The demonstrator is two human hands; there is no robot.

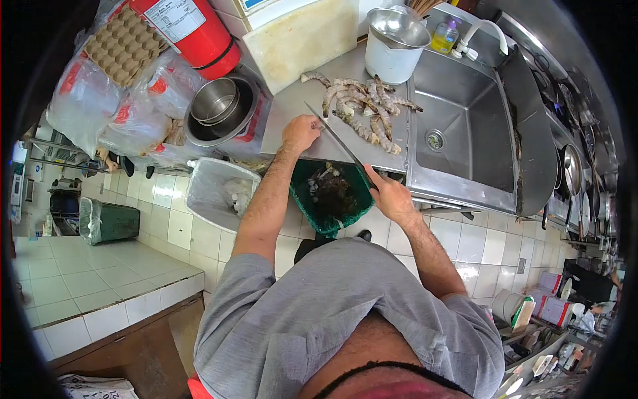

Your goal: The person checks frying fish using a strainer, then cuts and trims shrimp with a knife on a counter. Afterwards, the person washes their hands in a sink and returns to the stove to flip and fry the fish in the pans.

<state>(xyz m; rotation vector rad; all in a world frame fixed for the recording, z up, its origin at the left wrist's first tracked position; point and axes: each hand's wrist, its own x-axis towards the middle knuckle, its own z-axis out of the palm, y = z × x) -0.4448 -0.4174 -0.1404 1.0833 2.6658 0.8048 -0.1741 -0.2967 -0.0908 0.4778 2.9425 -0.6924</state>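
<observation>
My right hand [393,197] grips the handle of a long, narrow knife [340,141], its blade slanting up and left across the counter's front edge. At the blade's left side, my left hand [302,133] is closed, fingers pressed together close to the metal. What it holds, if anything, is too small to make out. Several raw shrimp [364,105] lie in a loose pile on the steel counter [282,123], just beyond the knife. Below both hands stands a green bin [359,205] with dark scraps and shell-like bits inside.
Right of the shrimp is a steel sink [458,126] with a white faucet [488,30]. A white bucket [392,64] holding a metal bowl stands behind, beside a leaning cutting board [302,43]. Left are a lined white bin [206,193], stacked metal bowls [214,103] and a fire extinguisher [193,33].
</observation>
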